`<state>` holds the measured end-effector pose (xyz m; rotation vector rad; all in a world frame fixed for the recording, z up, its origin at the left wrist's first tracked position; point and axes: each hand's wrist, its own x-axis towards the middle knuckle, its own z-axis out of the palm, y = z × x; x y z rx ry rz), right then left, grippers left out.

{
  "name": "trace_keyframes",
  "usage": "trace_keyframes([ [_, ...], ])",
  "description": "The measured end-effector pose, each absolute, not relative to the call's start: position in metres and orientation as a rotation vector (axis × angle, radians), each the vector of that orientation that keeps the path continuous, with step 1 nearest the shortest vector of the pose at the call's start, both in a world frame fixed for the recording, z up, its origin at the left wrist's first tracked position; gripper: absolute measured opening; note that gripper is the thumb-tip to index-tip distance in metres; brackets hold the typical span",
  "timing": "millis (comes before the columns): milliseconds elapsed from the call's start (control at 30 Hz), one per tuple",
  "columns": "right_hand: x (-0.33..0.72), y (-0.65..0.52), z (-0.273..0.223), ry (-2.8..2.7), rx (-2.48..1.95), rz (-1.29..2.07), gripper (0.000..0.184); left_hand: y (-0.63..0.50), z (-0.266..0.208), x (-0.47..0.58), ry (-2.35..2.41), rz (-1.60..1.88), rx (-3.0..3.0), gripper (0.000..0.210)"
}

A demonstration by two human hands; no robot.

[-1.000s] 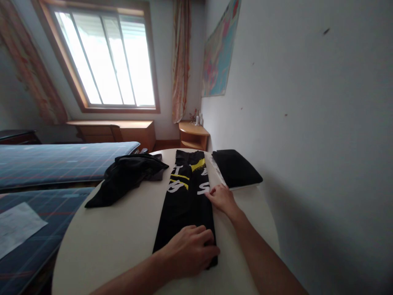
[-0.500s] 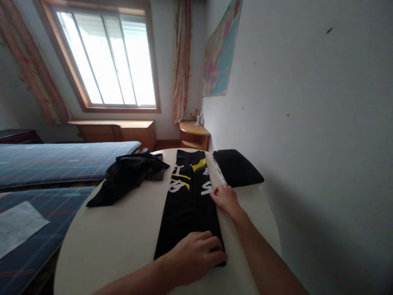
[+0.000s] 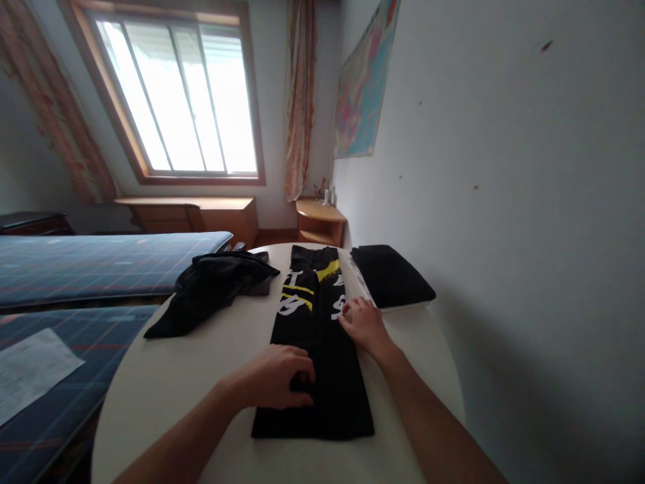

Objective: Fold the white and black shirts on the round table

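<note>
A long black garment [image 3: 335, 396] with white lettering and yellow print lies folded lengthwise into a narrow strip on the round white table [image 3: 166, 396]. Over its lower left part is my left hand [image 3: 285, 376], fingers bent, thumb apart from them, holding nothing. My right hand [image 3: 363, 326] rests at the garment's right edge beside the white lettering; its fingers are curved and apart, fingertips touching the cloth. The near hem lies flat and straight.
A crumpled black garment [image 3: 216, 289] lies at the table's left. On the right, a folded black cloth [image 3: 390, 275] sits on something white. Beds with blue plaid mattresses [image 3: 101, 269] stand to the left, a paper [image 3: 35, 373] on the nearer one. The wall [image 3: 529, 269] runs along the right.
My left hand has moved from the near right corner up and left across the garment, uncovering the hem. My right hand has shifted slightly left onto the cloth, its fingers loosening.
</note>
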<state>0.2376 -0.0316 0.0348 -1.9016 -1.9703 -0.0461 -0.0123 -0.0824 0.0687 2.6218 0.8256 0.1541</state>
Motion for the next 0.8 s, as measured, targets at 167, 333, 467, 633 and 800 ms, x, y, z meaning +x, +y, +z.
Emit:
trace_keyframes([
  [167, 0.237, -0.033, 0.033, -1.954, -1.898, -0.094, 0.019, -0.094, 0.071, -0.005, 0.711, 0.095, 2.617, 0.035],
  [333, 0.239, -0.032, 0.031, -1.951, -1.896, -0.096, 0.022, -0.103, 0.068, 0.0, 0.71, 0.081, 2.651, 0.023],
  [467, 0.238, -0.032, 0.031, -1.974, -1.898, -0.087, 0.02, -0.105, 0.067, 0.001, 0.71, 0.072, 2.636, 0.016],
  [633, 0.238, -0.032, 0.031, -1.986, -1.913, -0.073, 0.018, -0.101, 0.078, -0.008, 0.737, 0.035, 2.498, 0.02],
  [800, 0.239, -0.031, 0.028, -2.0, -1.92, -0.073, 0.019, -0.096, 0.085, -0.026, 0.82, -0.073, 2.318, 0.025],
])
